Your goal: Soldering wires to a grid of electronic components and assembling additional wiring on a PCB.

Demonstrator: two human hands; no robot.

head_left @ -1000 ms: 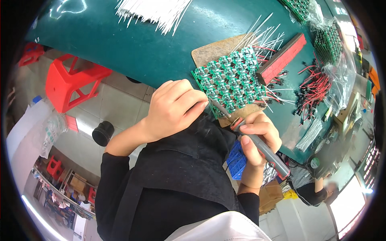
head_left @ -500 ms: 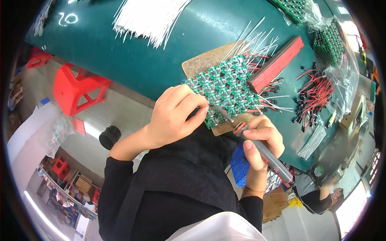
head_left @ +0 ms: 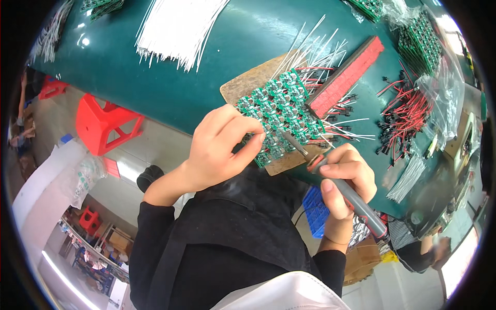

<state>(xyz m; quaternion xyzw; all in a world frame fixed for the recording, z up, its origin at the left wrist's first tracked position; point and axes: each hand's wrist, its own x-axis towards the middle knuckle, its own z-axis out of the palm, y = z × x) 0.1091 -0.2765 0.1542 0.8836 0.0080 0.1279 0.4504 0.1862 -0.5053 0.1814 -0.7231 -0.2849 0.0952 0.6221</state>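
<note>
My right hand [head_left: 352,175] grips a grey soldering iron [head_left: 361,209] like a pen. Its thin metal tip points up and left over a panel of green circuit boards [head_left: 281,109]. At the panel's near left edge, my left hand [head_left: 222,147] is closed in a pinch. Whatever lies between those fingertips is too small to make out. Under the panel lies a worn brown board [head_left: 240,87]. Beyond it, white wires and red-black wires stick out from beneath a long red block [head_left: 343,80] resting at the panel's right edge.
A bundle of white wires [head_left: 178,31] lies at the far left of the green table [head_left: 119,67]. To the right are a heap of red-black connector wires [head_left: 405,113], stacked circuit panels [head_left: 421,46] and plastic film. A red stool [head_left: 103,124] stands left; another person is at lower right.
The whole view has shifted slightly. My right hand has moved a little to the right with the soldering iron, widening the gap between its tip and my left fingertips. Both grips look the same.
</note>
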